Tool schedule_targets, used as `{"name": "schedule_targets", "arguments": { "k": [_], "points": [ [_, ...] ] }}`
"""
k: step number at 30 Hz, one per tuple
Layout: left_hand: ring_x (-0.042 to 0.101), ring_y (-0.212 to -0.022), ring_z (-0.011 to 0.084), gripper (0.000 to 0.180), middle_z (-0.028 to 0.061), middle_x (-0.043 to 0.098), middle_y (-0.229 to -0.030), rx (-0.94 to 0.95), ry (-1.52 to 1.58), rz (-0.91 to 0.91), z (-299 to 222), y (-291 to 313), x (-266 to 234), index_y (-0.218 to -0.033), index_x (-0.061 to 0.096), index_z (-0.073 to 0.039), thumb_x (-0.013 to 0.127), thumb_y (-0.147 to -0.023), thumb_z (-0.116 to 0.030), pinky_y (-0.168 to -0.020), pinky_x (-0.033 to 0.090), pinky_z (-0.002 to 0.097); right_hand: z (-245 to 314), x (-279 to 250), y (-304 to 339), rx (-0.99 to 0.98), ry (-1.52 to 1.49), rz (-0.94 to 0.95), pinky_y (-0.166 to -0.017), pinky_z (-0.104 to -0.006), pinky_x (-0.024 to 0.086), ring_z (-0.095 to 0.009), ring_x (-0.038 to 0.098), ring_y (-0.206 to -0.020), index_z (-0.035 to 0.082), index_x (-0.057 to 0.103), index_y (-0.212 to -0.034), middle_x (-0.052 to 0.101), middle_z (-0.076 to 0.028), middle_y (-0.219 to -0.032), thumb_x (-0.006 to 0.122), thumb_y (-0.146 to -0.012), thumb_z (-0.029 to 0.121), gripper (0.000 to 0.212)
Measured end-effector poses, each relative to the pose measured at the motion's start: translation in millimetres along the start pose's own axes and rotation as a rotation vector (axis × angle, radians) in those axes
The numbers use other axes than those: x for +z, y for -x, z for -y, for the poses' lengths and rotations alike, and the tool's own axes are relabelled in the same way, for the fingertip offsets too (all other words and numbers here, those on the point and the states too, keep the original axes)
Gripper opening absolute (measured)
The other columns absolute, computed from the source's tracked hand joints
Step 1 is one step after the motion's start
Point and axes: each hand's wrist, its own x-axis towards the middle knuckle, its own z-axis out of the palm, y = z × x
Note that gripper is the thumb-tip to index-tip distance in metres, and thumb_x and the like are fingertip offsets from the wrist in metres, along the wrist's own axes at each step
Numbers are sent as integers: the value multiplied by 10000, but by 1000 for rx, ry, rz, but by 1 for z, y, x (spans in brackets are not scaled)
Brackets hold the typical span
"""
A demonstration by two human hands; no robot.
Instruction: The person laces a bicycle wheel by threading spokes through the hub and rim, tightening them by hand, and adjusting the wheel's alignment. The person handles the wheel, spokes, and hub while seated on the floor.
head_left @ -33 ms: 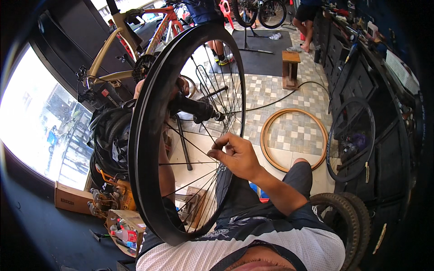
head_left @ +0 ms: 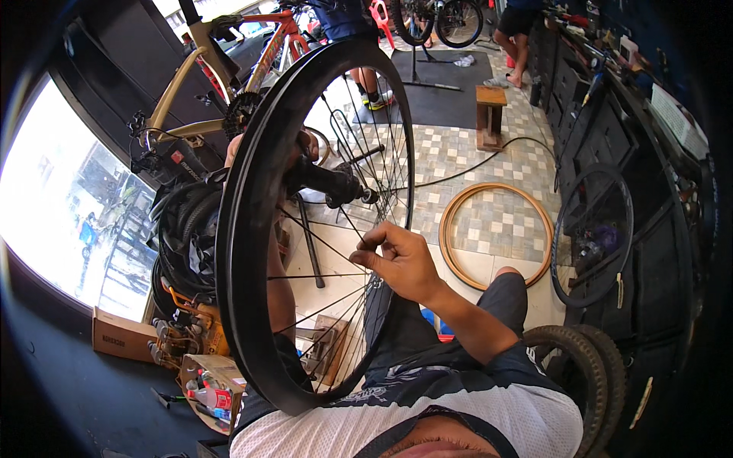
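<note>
Bicycle wheel, round, black, deep-rimmed and tyreless, upright in front of the torso, lower edge at the white-and-dark short-sleeved shirt. Inside the rim, thick black cylindrical hub, with thin straight black spokes fanning outward.

Right hand among the spokes below the hub, thumb and forefinger curled in, tips nearly meeting at one spoke; impossible to say whether pinching it or merely touching. Left hand mostly hidden behind the rim, fingers bent close beside the hub; impossible to make out how far curled or around what.

Beyond the wheel to the left, gold bicycle frame and, near it, orange-red bicycle frame. Lower left, brown cardboard box with coloured plastic bottles inside.

To the right of the wheel, flat on the beige-and-grey tiled floor, round tan hoops. Farther right, thin black-tyred wheel leaning against black drawer cabinets; nearer the body, pair of knobbly dark tyres. Farther off, small brown wooden stool beside a flat dark mat, and bare-legged co-worker by the cabinets.
</note>
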Motion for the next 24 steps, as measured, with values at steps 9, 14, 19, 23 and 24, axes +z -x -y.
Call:
{"name": "schedule_targets", "arguments": {
  "k": [9,14,19,23,24],
  "points": [
    [620,-781,180,474,164,702,-990,222,-123,50,0,-20,70,-1237,672,122,737,-957,-256,-703,507,306,-16,-2,-16,-63,-164,-30,-662,-222,492,-74,631,-715,6,731,-1075,715,-14,-880,789,-983,130,165],
    [629,-808,176,503,162,706,-1010,88,-136,1,-5,-10,28,-1253,665,129,761,-945,-258,-702,498,298,-8,-8,-21,-267,109,-20,-695,-228,519,-89,663,-746,3,736,-1108,717,-17,-875,772,-993,116,165],
    [631,-811,168,523,169,704,-1032,155,-141,49,8,-16,31,-1277,652,136,763,-944,-251,-710,509,291,16,-19,-18,65,79,-16,-656,-273,517,-125,655,-699,0,735,-1102,741,-64,-857,765,-994,130,171],
    [630,-807,187,544,179,697,-1022,149,-85,59,1,-20,58,-1293,640,139,750,-947,-267,-750,534,337,-5,-13,-20,-126,-66,-41,-616,-259,474,-90,583,-656,17,720,-1135,755,-58,-898,820,-957,182,263],
    [630,-806,196,549,182,696,-1018,124,-86,51,-3,-17,55,-1295,638,140,747,-948,-271,-760,539,356,-11,-10,-20,-140,-66,-9,-603,-234,432,-62,539,-645,19,714,-1158,756,-49,-920,836,-942,170,290]
  ]
}}
